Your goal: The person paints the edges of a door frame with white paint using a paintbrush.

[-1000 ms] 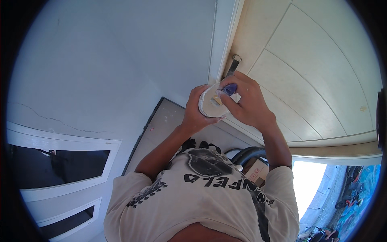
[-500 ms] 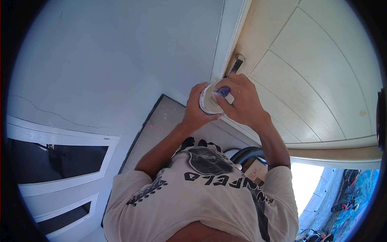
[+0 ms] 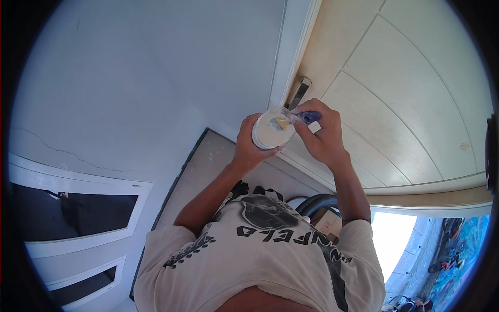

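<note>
My left hand [image 3: 249, 141] is wrapped round the side of a small round white tub [image 3: 255, 136], held up in front of my chest with its open top toward me. Pale, creamy paint or filler [image 3: 271, 136] lies inside it. Between the thumb and fingers of my right hand [image 3: 324, 132] is a paintbrush with a purple handle [image 3: 311, 117]. Its tan, coated tip [image 3: 282, 122] rests over the tub near the rim. My fingers hide the part between handle and tip. White smears mark the fingertips of my right hand.
A grey-white wall [image 3: 156, 67] rises on the left, with a thin crack and white-framed dark openings [image 3: 78, 216] low down. On the right is a cream panelled door [image 3: 395, 99] with a dark handle [image 3: 298, 94]. A black tyre-like ring [image 3: 314, 202] and a cardboard box [image 3: 328, 223] stand below.
My right hand has tilted the brush over to the right, so its tip now shows above the contents. The tub has shifted slightly down and left, still in my left hand.
</note>
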A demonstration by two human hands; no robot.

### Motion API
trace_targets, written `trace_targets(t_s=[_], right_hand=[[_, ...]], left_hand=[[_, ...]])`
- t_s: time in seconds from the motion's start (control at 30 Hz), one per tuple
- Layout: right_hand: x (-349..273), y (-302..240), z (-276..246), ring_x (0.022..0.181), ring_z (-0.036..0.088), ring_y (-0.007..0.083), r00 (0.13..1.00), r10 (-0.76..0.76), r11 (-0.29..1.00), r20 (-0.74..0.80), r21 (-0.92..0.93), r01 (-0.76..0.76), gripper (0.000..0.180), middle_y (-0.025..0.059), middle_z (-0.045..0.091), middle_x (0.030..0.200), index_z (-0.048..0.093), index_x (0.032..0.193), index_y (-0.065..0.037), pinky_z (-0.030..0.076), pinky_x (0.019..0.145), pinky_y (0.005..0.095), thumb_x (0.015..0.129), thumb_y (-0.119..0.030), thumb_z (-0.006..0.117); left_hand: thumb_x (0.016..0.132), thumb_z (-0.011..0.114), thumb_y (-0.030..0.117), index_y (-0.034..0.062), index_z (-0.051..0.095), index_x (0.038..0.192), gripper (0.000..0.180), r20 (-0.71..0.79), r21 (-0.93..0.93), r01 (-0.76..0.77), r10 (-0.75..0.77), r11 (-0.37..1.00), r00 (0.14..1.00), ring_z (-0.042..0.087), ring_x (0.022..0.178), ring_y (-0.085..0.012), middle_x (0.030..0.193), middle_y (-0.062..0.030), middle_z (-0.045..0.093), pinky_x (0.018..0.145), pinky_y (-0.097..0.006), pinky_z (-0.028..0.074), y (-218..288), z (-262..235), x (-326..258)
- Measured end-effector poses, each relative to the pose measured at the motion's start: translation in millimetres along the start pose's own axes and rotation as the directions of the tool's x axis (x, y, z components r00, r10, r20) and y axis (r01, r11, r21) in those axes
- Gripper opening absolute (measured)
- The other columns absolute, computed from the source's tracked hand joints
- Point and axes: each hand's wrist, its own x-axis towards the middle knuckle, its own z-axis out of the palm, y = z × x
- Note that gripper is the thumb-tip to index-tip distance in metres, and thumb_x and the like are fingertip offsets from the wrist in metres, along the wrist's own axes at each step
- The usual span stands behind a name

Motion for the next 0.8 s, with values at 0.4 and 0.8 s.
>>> trace_targets(t_s=[0.4, 0.8], right_hand=[[-4.3, 11.1, -1.9, 0.073, 0.067, 0.0243, 0.997, -0.063, 0.998, -0.051, 0.009, 0.064, 0.018, 0.0132, 0.068, 0.089, 0.067, 0.098, 0.000, 0.054, 0.068, 0.0327, 0.083, -0.003, 0.074], [-3.5, 5.7, -0.7, 0.073, 0.067, 0.0248, 0.998, 0.069, 0.997, 0.001, 0.043, -0.069, 0.018, 0.0135, 0.068, 0.089, 0.068, 0.098, 0.000, 0.054, 0.068, 0.0325, 0.082, -0.005, 0.075]], left_hand=[[0.063, 0.096, 0.015, 0.0020, 0.046, 0.136, 0.090, 0.018, 0.009, 0.006, -0.007, 1.000, 1.000, 0.057, 0.118, -0.0252, 0.126, -0.0133, 0.053, 0.103, -0.038, 0.046, -0.8, 6.4, 4.0], [0.062, 0.095, 0.014, 0.0021, 0.046, 0.135, 0.089, 0.016, -0.005, 0.021, -0.021, 1.000, 1.000, 0.057, 0.118, -0.0253, 0.125, -0.0136, 0.053, 0.102, -0.039, 0.046, -8.2, 5.7, 4.6]])
